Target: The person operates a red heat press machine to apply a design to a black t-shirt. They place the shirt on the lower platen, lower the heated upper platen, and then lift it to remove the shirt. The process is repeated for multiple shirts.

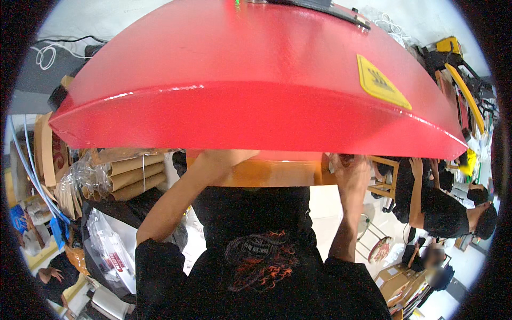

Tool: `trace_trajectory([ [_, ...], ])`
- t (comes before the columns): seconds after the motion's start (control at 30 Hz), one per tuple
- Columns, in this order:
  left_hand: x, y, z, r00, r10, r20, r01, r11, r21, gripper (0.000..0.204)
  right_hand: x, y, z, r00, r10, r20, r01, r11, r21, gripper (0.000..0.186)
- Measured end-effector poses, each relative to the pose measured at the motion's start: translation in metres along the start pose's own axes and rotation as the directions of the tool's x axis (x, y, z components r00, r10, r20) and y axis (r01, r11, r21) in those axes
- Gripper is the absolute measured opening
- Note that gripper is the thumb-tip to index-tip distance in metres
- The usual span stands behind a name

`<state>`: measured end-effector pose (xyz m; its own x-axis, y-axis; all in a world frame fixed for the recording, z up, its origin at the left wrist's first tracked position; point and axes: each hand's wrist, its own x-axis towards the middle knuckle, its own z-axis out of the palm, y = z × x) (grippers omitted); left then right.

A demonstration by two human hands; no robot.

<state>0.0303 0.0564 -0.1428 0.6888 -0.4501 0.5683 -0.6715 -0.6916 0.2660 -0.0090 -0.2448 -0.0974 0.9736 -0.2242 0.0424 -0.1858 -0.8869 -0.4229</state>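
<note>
Here, my left hand (221, 159) and right hand (350, 166) reach under a red cover (240, 117), I can't tell the grip; cardboard tubes (136, 174) leftward, yellow wavy-symbol label (380, 80) above right.

The red housing (266, 114) presents smooth, glossy, apparently painted metal. The orange panel (266, 175) appears smooth, lightly glossy. The tubes (140, 182) are matt brown cardboard; the wrap (85, 173), crinkled, shiny clear plastic.

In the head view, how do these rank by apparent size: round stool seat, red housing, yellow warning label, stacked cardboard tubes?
1. Red housing, by far
2. Stacked cardboard tubes
3. Yellow warning label
4. Round stool seat

Apparent size only: the seat is farther from the camera than the label.
</note>
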Motion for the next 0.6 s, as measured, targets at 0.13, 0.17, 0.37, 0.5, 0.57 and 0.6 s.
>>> trace_trajectory([
  [0.13,0.007,0.000,0.013,0.987,-0.058,0.149,0.055,0.998,0.022,0.028,-0.009,-0.003,0.007,0.993,0.102,-0.057,-0.095,0.989,0.116,0.034],
  [0.17,0.010,0.000,0.015,0.981,-0.043,0.189,0.029,0.997,0.074,0.028,-0.007,-0.002,0.006,0.988,0.133,-0.082,-0.122,0.985,0.122,0.035],
  [0.37,0.030,0.004,0.017,0.947,-0.169,0.273,0.180,0.983,-0.017,0.034,-0.001,0.005,-0.002,0.982,0.173,0.079,-0.188,0.947,0.259,0.026],
  [0.5,0.035,0.005,0.013,0.938,-0.177,0.299,0.204,0.977,-0.061,0.036,0.001,-0.002,-0.004,0.990,0.138,0.019,-0.123,0.798,0.590,0.018],
  [0.57,0.035,0.003,0.013,0.915,-0.195,0.353,0.234,0.970,-0.069,0.036,0.001,-0.010,-0.003,0.990,0.140,-0.026,-0.079,0.690,0.720,0.016],
  [0.6,0.035,0.002,0.013,0.914,-0.192,0.357,0.238,0.967,-0.088,0.036,0.002,-0.015,-0.001,0.993,0.120,-0.007,-0.075,0.659,0.749,0.015],
])
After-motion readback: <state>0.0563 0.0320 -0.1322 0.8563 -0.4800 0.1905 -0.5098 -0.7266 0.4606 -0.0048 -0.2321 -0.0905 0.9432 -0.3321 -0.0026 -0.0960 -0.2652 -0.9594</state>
